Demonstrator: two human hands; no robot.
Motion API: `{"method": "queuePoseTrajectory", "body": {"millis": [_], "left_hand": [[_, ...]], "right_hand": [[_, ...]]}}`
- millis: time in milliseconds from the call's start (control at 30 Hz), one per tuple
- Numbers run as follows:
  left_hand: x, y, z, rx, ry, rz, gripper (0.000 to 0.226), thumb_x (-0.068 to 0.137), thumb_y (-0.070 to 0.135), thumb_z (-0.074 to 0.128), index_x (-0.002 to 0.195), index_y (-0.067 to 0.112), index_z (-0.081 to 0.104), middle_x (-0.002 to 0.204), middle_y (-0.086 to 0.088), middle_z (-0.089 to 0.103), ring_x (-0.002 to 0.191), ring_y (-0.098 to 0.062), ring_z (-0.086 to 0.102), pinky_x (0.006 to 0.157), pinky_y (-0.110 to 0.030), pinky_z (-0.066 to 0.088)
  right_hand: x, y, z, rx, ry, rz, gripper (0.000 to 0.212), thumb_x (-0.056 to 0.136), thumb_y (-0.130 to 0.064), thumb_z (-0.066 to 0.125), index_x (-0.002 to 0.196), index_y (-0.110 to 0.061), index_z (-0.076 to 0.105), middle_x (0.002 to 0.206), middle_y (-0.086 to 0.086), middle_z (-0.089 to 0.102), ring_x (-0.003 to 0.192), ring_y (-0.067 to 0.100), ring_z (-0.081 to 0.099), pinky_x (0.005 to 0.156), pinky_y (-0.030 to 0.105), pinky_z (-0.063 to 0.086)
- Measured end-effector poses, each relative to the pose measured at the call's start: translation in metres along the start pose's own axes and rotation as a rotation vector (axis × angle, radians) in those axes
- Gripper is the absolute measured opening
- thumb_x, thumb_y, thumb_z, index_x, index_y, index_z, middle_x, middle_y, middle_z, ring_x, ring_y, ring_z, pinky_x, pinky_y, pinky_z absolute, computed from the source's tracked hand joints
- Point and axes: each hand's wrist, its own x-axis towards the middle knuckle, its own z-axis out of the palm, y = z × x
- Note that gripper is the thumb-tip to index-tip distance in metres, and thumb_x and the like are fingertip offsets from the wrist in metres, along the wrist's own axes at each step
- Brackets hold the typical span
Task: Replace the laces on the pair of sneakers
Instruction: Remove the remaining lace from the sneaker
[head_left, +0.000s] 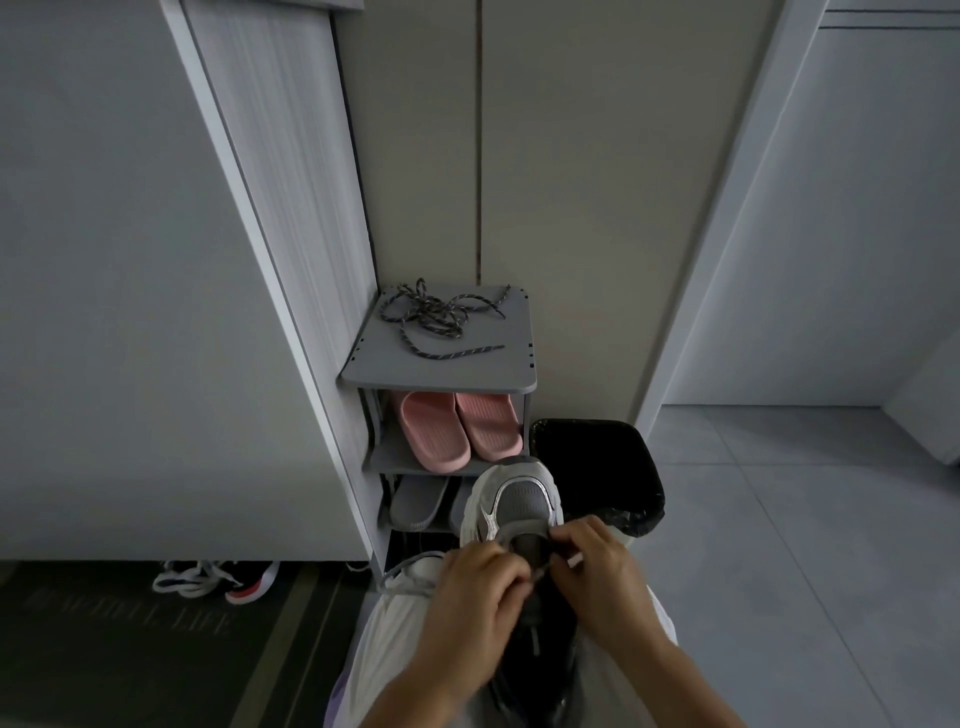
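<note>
Grey shoe rack (493, 371) in a dim corner.
Pink slides (460, 428) sit on its second shelf, grey slippers (418, 501) one shelf down; a black-lined bin (597, 462) stands just right of it, a dark doormat (130, 639) to its left.

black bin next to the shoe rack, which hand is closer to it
Right. The right hand is just in front of the black plastic-lined waste bin, near its rim; the left hand is farther off, on the other side of the grey-and-white mesh sneaker.
</note>
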Motion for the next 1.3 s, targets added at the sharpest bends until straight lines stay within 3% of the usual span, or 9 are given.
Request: {"method": "queuePoseTrajectory", "body": {"millis": [100, 267, 367, 467, 633, 833, 933, 1100, 1300], "left_hand": [[-0.009, 0.018, 0.009, -0.12, 0.101, 0.045, 0.006, 0.08, 0.029, 0.056, 0.086, 0.029, 0.053, 0.086, 0.015, 0.051, 0.081, 0.0, 0.046, 0.074, -0.008, 0.034], [-0.007, 0.031, 0.013, -0.283, 0.101, -0.012, 0.027, 0.079, 0.039, 0.061, 0.104, 0.033, 0.053, 0.105, 0.019, 0.049, 0.099, 0.004, 0.046, 0.084, -0.009, 0.038], [-0.002, -0.002, -0.006, -0.319, 0.228, -0.225, 0.01, 0.085, 0.026, 0.062, 0.091, 0.032, 0.057, 0.096, 0.012, 0.057, 0.089, 0.001, 0.054, 0.077, -0.011, 0.041], [0.001, -0.036, -0.02, -0.258, 0.047, -0.446, 0.03, 0.083, 0.011, 0.065, 0.085, 0.038, 0.052, 0.094, 0.01, 0.058, 0.091, -0.003, 0.056, 0.075, -0.01, 0.041], [0.01, -0.039, -0.014, -0.171, -0.133, -0.394, 0.018, 0.08, 0.013, 0.066, 0.085, 0.029, 0.058, 0.082, 0.014, 0.057, 0.078, 0.002, 0.054, 0.067, -0.009, 0.036], [0.022, -0.036, -0.021, -0.368, -0.161, -0.434, 0.018, 0.084, 0.013, 0.063, 0.073, 0.025, 0.054, 0.072, 0.007, 0.059, 0.063, 0.003, 0.052, 0.061, -0.012, 0.041], [0.027, -0.028, -0.023, -0.437, -0.159, -0.466, 0.011, 0.079, 0.024, 0.066, 0.082, 0.02, 0.056, 0.084, 0.003, 0.059, 0.071, 0.004, 0.051, 0.066, -0.008, 0.04], [0.036, -0.025, -0.015, -0.448, -0.138, -0.539, 0.074, 0.066, 0.05, 0.073, 0.128, 0.026, 0.039, 0.124, 0.006, 0.037, 0.115, -0.008, 0.039, 0.101, -0.027, 0.037], [0.056, -0.016, -0.017, -0.583, -0.152, -0.597, 0.039, 0.091, 0.034, 0.053, 0.127, 0.021, 0.045, 0.114, 0.009, 0.051, 0.108, -0.006, 0.048, 0.084, -0.019, 0.033]], "right_hand": [[0.005, 0.003, -0.011, 0.199, 0.008, 0.087, 0.01, 0.084, -0.008, 0.064, 0.079, -0.017, 0.063, 0.08, -0.009, 0.058, 0.078, 0.002, 0.057, 0.065, 0.011, 0.041], [0.011, -0.012, -0.029, 0.442, -0.177, 0.304, 0.026, 0.093, -0.021, 0.052, 0.071, -0.01, 0.061, 0.061, -0.002, 0.06, 0.051, 0.007, 0.052, 0.051, 0.013, 0.04], [0.01, -0.016, -0.03, 0.291, -0.281, 0.331, 0.028, 0.091, -0.03, 0.054, 0.073, -0.011, 0.061, 0.063, -0.001, 0.062, 0.05, 0.006, 0.053, 0.054, 0.02, 0.046], [0.005, -0.024, -0.023, 0.119, -0.191, 0.167, 0.014, 0.088, -0.026, 0.06, 0.084, -0.015, 0.066, 0.077, -0.004, 0.06, 0.067, 0.008, 0.054, 0.067, 0.021, 0.046], [0.001, -0.048, -0.005, -0.288, -0.171, 0.071, 0.024, 0.093, -0.035, 0.046, 0.102, -0.022, 0.065, 0.106, -0.003, 0.051, 0.095, 0.015, 0.055, 0.066, 0.023, 0.037], [0.01, -0.054, 0.006, -0.288, -0.271, 0.171, 0.031, 0.087, -0.041, 0.052, 0.064, -0.022, 0.056, 0.087, -0.001, 0.047, 0.081, 0.021, 0.055, 0.064, 0.026, 0.035], [0.014, -0.05, 0.004, -0.115, -0.358, 0.245, 0.037, 0.08, -0.028, 0.063, 0.049, -0.023, 0.044, 0.062, -0.005, 0.05, 0.059, 0.01, 0.049, 0.055, 0.025, 0.036], [0.017, -0.042, -0.018, 0.277, -0.507, 0.317, 0.022, 0.079, -0.011, 0.066, 0.058, -0.014, 0.061, 0.054, -0.003, 0.053, 0.053, 0.004, 0.047, 0.053, 0.014, 0.036], [0.011, -0.022, -0.024, 0.801, -0.376, 0.494, 0.034, 0.079, -0.002, 0.057, 0.048, -0.013, 0.048, 0.051, 0.001, 0.04, 0.049, 0.01, 0.037, 0.052, 0.023, 0.032]]}}
